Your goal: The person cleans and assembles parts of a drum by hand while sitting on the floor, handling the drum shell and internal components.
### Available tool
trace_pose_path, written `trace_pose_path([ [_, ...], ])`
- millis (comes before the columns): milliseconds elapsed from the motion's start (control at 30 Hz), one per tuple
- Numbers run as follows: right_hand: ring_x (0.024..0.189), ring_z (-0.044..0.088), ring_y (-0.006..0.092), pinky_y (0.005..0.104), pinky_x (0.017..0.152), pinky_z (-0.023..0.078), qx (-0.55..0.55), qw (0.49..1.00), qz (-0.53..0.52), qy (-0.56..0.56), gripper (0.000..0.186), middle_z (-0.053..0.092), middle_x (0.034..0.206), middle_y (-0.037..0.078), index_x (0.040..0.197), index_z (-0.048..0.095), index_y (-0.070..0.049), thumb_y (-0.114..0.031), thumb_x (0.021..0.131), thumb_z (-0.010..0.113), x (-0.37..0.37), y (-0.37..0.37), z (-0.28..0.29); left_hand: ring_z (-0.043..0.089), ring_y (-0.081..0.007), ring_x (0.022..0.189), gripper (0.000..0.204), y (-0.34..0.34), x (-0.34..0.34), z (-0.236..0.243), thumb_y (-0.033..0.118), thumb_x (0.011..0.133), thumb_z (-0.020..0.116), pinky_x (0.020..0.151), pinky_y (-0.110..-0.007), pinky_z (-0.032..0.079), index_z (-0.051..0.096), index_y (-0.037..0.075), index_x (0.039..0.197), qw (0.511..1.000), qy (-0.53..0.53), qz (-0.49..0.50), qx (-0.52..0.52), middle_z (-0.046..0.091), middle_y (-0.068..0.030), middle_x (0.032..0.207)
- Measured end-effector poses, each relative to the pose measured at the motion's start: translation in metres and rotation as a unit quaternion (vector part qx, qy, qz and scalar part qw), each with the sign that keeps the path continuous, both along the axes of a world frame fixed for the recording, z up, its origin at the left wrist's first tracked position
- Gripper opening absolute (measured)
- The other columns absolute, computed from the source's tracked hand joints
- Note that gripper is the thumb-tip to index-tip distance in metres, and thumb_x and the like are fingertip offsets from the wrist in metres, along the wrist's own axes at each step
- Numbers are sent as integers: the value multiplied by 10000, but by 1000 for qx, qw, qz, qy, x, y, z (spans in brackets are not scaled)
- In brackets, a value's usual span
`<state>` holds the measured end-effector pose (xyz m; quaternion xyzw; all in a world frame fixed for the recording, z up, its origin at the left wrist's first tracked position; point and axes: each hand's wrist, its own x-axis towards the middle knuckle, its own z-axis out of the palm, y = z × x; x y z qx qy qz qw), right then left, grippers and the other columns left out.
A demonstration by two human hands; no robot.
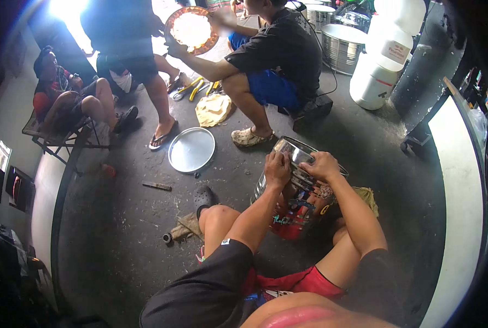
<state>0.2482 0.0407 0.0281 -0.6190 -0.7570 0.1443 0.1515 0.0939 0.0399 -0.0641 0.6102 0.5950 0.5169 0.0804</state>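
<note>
A shiny, mirror-finished metal drum (285,147) stands tilted between my knees, its side reflecting my hands and red shorts. My left hand (277,169) is closed on its upper edge at the left, fingers bent over the metal. On the right of the same edge my right hand (321,166) grips with the thumb toward the left hand. My forearms hide part of the drum's wall. A crumpled tan cloth (366,198) shows just beyond my right forearm.
A round silver disc (192,151) and a flat bar (157,186) lie on the dark floor. Beyond are yellow-handled tools (196,89) and a yellowish cloth (213,110). A seated person (288,54) holds a round copper-rimmed piece (174,27). White containers (371,87) stand at the back right.
</note>
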Motion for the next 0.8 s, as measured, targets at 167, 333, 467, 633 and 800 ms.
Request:
trace_pose_path([
  [167,814,630,341,425,718,497,-22,1000,8,0,512,651,786,176,828,667,-39,-515,641,692,-4,0,6,520,-351,799,185,3,3,-2,210,874,537,711,-428,420,551,42,799,998,-37,44,29,551,-152,791],
  [333,824,631,337,422,719,500,-18,1000,11,-11,517,649,799,186,809,662,-25,-511,635,696,-4,0,10,528,-347,780,144,4,-1,-4,184,854,562,700,-427,441,541,56,794,999,-17,29,30,556,-139,791],
  [467,793,634,341,418,699,504,-2,1000,7,3,515,645,742,177,790,661,-23,-511,633,702,-2,2,3,520,-347,781,168,1,-3,-2,185,851,567,696,-432,439,532,49,759,1000,7,10,-2,554,-146,791],
  [633,758,635,342,425,662,496,2,1000,11,7,485,639,717,181,742,644,-24,-494,643,709,-4,-1,6,527,-346,825,174,1,0,-2,206,844,574,721,-422,443,556,39,801,999,-36,36,-5,564,-151,823],
  [800,781,632,351,436,685,494,2,1000,11,8,475,640,765,193,758,646,-32,-494,653,694,-9,0,6,599,-280,771,199,3,-12,4,219,808,639,702,-360,474,631,28,865,986,-120,46,-103,601,-149,831],
])
